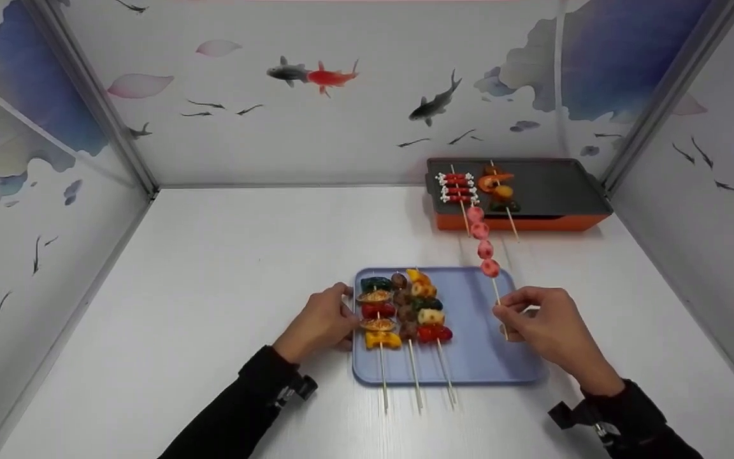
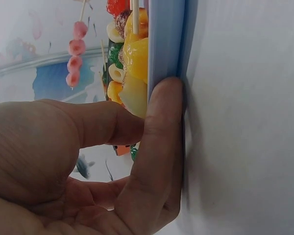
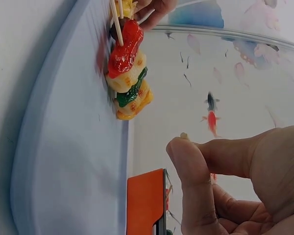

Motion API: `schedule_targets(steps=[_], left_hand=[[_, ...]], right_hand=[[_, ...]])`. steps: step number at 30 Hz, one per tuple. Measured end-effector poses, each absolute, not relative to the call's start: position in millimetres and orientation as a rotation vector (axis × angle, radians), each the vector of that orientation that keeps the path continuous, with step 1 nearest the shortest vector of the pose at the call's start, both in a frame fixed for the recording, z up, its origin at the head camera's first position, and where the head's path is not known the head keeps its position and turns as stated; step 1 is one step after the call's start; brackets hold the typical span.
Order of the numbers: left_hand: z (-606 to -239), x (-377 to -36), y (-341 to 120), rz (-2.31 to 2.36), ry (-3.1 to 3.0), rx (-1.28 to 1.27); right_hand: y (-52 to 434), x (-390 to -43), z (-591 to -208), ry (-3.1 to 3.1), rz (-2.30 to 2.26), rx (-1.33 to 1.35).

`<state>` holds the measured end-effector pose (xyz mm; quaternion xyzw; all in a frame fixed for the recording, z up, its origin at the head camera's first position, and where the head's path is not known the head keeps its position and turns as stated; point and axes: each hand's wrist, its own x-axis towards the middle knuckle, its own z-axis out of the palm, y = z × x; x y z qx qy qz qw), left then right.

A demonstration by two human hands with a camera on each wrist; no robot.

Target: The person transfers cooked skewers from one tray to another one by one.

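My right hand [image 1: 542,325] pinches the stick of a skewer of pink balls [image 1: 485,248], raised over the right part of a blue tray [image 1: 475,325]. In the right wrist view, only the stick's end shows at the fingertips. At the tray's left edge, my left hand [image 1: 325,322] grips the rim, with thumb and fingers around it. On the tray's left half lie a skewer with green, red and yellow pieces [image 1: 378,310], a skewer of brown balls [image 1: 408,312] and a skewer with red, white and green pieces [image 1: 429,306]. Their sticks stick out over the front rim.
Behind the tray stands an orange griddle with a black plate [image 1: 552,188]. A skewer of red and white pieces [image 1: 457,188] and a skewer with a shrimp [image 1: 497,188] lie on its left part. Printed wall panels [image 1: 341,140] enclose the white table [image 1: 227,255].
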<state>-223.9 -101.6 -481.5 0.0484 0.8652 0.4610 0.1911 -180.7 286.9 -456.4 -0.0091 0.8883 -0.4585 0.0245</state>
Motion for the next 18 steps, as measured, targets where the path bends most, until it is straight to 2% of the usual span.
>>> schedule_targets(steps=[18], left_hand=[[-482, -226, -101, 1.310, 2.435, 0.141]], right_hand=[[278, -163, -458, 2.620, -1.402, -0.004]])
